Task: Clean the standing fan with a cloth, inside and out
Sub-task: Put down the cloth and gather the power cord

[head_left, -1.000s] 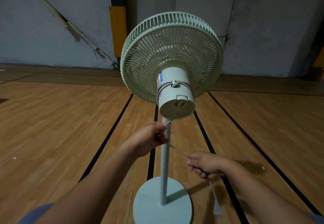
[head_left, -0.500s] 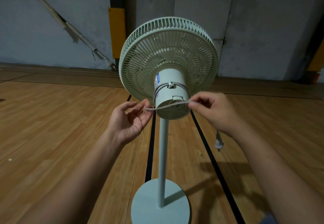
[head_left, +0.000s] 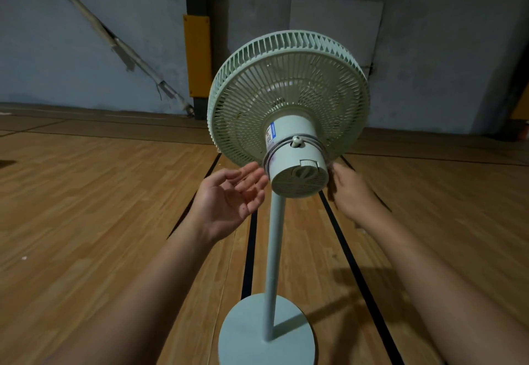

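- Head view, setting: wooden plank floor (head_left: 86, 221) with black court lines, and a grey concrete wall (head_left: 429, 35) behind with a yellow panel (head_left: 197, 55). No cloth shows anywhere in the frame.
- Head view, task object: pale green plastic standing fan (head_left: 287, 101) stands upright on its round base (head_left: 267, 333), rear grille facing the camera. A thin grey power cord (head_left: 320, 146) is coiled around the cylindrical motor housing (head_left: 297, 164).
- Head view, left hand (head_left: 229, 201): palm up, fingers (head_left: 252, 177) relaxed and spread, holding nothing. The fingertips lie just beside the left wall of the housing; contact cannot be confirmed.
- Head view, right hand (head_left: 352, 193): positioned at the right side of the housing, partly hidden behind it and blurred. Whether its fingers pinch the cord cannot be determined.
- Risk, cord: the coil probably has no fixed anchor. If released slack, it may unwind and drop down the pole (head_left: 273, 264), obstructing later wiping.
- Risk, stability: the head sits high on a slim pole. A sideways pull on the cord or housing could tilt or tip the fan.
- Risk, grille: the thin ribs could snag fingers working close behind the housing.
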Available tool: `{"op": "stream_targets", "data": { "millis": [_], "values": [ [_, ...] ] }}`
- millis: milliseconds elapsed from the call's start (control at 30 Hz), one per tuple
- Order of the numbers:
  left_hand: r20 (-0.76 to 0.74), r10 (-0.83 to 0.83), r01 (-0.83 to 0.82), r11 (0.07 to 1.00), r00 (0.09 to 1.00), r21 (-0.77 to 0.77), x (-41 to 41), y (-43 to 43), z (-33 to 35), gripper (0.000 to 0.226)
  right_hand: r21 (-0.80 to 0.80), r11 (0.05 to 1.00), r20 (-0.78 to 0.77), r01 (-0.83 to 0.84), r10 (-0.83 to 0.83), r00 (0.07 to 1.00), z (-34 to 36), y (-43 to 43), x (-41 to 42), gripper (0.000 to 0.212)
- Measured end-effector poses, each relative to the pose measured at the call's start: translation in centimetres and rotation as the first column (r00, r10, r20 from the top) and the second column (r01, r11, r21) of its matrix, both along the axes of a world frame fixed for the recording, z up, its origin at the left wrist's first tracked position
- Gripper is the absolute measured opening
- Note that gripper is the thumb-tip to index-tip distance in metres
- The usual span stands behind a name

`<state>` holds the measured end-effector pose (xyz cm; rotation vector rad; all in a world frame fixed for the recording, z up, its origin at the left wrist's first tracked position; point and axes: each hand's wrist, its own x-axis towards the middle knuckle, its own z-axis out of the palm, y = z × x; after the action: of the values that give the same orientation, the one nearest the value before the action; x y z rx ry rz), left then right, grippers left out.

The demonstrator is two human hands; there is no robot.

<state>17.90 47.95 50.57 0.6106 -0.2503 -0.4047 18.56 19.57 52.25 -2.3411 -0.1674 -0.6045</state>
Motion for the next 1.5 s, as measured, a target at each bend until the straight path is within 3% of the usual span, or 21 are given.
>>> {"op": "stream_targets", "data": {
  "millis": [100,167,267,367,467,567,633,800,933,1133,1300,1500],
  "values": [
    [0.029,0.076,-0.080,0.977,0.997,0.196,0.2,-0.9,-0.5,0.044,0.048,0.999,-0.251,-0.006,0.018,0.968,-5.9,-0.4,-0.2,0.017],
    [0.074,0.104,-0.123,0.931,0.992,0.344,0.3,-1.5,-0.9,0.030,0.103,0.995,-0.340,-0.006,0.041,0.940,-8.8,0.2,-0.6,0.012],
    [0.161,0.137,-0.205,0.799,0.977,0.565,0.3,-2.7,-1.6,0.025,0.268,0.963,-0.295,-0.034,0.115,0.949,-10.1,1.7,-1.3,0.022],
    [0.190,0.174,-0.258,0.692,0.966,0.674,0.4,-3.9,-2.1,0.019,0.350,0.932,-0.277,-0.096,0.201,0.940,-10.4,3.1,-2.0,0.024],
    [0.308,0.182,-0.357,0.541,0.934,0.762,1.2,-4.5,-2.7,0.033,0.369,0.919,-0.293,-0.138,0.256,0.921,-10.9,3.9,-2.3,0.022],
    [0.394,0.132,-0.409,0.453,0.910,0.792,2.2,-4.9,-3.3,0.053,0.414,0.893,-0.305,-0.178,0.320,0.897,-11.1,4.2,-2.0,0.012],
    [0.428,0.080,-0.418,0.441,0.900,0.795,2.9,-5.1,-3.7,0.056,0.414,0.892,-0.365,-0.179,0.343,0.865,-11.6,4.3,-1.6,0.020],
    [0.505,-0.069,-0.441,0.394,0.861,0.806,4.9,-5.2,-4.4,0.033,0.145,0.986,-0.544,-0.079,0.146,0.826,-14.5,5.1,-0.2,0.021],
    [0.513,-0.092,-0.448,0.372,0.853,0.813,6.3,-5.3,-4.8,0.026,0.071,0.994,-0.479,0.083,-0.039,0.877,-16.0,7.4,1.5,0.034],
    [0.597,-0.104,-0.532,0.352,0.796,0.771,8.0,-6.5,-5.1,0.020,0.119,0.964,-0.406,0.239,-0.172,0.898,-17.2,9.9,3.3,0.038],
    [0.610,-0.048,-0.544,0.401,0.791,0.737,8.0,-6.3,-5.5,0.020,0.147,0.960,-0.415,0.240,-0.161,0.896,-17.2,9.9,4.3,0.034],
    [0.661,-0.004,-0.623,0.328,0.750,0.710,7.5,-7.0,-6.0,0.012,0.142,0.962,-0.449,0.232,-0.147,0.882,-17.2,9.8,4.9,0.030]
  ]
}}
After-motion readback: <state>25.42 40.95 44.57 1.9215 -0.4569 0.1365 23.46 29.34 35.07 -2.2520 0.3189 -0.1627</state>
